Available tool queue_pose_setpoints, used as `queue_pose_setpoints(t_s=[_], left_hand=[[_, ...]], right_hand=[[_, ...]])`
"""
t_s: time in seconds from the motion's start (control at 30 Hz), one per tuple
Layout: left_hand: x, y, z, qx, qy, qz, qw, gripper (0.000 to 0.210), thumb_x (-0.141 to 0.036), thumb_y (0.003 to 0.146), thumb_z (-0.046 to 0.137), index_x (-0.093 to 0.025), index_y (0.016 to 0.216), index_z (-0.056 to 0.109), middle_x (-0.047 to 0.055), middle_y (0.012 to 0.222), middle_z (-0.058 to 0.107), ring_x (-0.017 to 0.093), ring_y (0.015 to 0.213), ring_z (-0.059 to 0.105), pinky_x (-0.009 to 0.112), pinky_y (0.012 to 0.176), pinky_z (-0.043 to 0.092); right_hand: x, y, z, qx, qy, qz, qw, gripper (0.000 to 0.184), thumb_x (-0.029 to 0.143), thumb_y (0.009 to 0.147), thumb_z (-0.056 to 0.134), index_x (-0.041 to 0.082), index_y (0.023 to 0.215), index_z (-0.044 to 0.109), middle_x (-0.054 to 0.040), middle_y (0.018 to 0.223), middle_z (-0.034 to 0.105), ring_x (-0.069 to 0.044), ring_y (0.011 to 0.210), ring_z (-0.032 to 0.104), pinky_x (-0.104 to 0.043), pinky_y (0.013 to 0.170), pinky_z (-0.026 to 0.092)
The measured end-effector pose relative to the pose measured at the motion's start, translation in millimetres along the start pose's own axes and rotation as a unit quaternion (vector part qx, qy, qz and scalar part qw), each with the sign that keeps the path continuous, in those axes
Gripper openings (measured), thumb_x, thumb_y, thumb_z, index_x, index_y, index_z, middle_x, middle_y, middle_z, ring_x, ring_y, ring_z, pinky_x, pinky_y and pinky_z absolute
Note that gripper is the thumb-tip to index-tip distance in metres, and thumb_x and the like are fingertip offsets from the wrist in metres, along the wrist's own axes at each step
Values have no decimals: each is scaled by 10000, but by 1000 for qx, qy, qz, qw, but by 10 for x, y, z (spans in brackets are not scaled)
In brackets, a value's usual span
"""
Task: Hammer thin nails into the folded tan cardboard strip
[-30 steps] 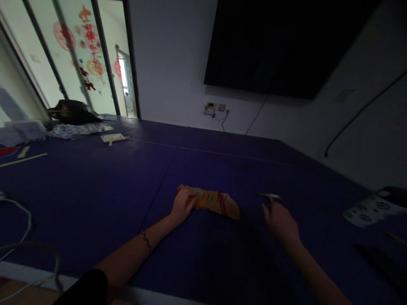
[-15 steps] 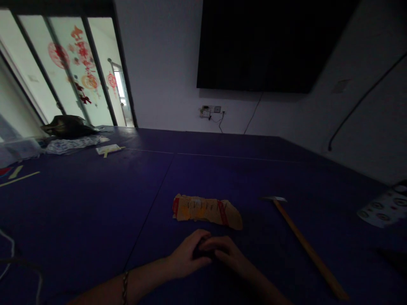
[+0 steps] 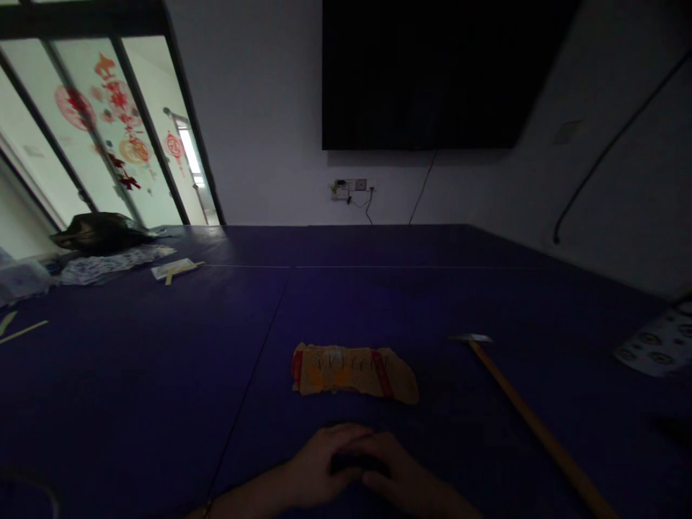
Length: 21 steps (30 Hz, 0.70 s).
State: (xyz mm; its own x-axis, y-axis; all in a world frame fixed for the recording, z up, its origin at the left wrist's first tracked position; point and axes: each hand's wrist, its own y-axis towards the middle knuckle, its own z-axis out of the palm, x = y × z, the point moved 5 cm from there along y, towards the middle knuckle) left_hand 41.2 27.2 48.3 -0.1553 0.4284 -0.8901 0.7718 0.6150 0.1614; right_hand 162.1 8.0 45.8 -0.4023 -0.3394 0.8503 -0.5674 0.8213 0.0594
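My left hand (image 3: 318,467) and my right hand (image 3: 401,472) meet at the fingertips low in the middle of the view. Their fingers are loosely curved, the thumbs stand apart from them, and a dark gap shows between the palms. I see nothing held in either one. Just beyond them lies a flat, ragged piece of brown cardboard (image 3: 354,373) with red bands near both ends. A row of thin dark nail-like pieces runs along it, too small to make out fully. To the right rests a hammer (image 3: 533,418) with a long wooden handle, its metal head pointing away from me.
All of this lies on a dark blue tabletop (image 3: 216,339) with seams. At the back left are a black bag (image 3: 102,232), crumpled patterned sheets (image 3: 111,263) and a small white packet (image 3: 174,269). A patterned white item (image 3: 657,346) sits at the right edge.
The camera view has shifted, so the cardboard and my hands appear lower. My hands stay together, with the fingers overlapping slightly more. The cardboard and hammer seem to lie where they were.
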Motion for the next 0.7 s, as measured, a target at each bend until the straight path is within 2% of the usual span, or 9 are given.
queue_pose_setpoints(t_s=[0.2,0.37,0.47,0.53,0.6,0.7], left_hand=[[68,44,7,5,-20,16,1000,383,-224,780,579,-186,1160,550,84,1133,615,221,1043,564,320,914,423],[116,72,-12,15,-25,-16,999,370,-195,768,559,-197,1138,571,60,1081,633,212,978,579,314,860,438],[89,80,-15,23,-47,2,999,394,-226,753,595,-187,1144,579,77,1108,628,227,1001,578,327,876,433],[120,91,-1,32,-76,12,996,451,-296,742,625,-185,1175,566,87,1137,620,246,1036,570,347,897,427],[212,104,29,48,-118,15,992,540,-407,730,632,-184,1213,539,94,1162,609,267,1068,558,373,914,422],[420,109,83,76,-160,4,984,678,-525,699,630,-182,1265,487,105,1204,584,287,1107,533,412,938,407]], right_hand=[[-173,-16,33,9,50,8,999,414,494,832,486,272,1164,596,-85,1160,633,-253,1089,554,-428,942,408],[-210,-16,29,1,40,29,999,413,479,808,531,269,1156,604,-99,1159,628,-269,1092,548,-456,949,390],[-245,2,15,-36,47,52,997,354,483,795,539,253,1023,682,-87,1043,678,-262,1013,588,-429,904,422],[-320,23,13,-62,62,74,993,318,483,775,557,233,870,728,-66,896,708,-244,892,628,-376,825,463],[-421,51,29,-69,75,92,991,310,479,738,591,206,723,738,-42,729,703,-211,741,640,-313,720,482],[-543,83,43,-81,96,106,986,273,438,684,642,186,628,731,-7,609,671,-158,625,613,-231,621,458]])
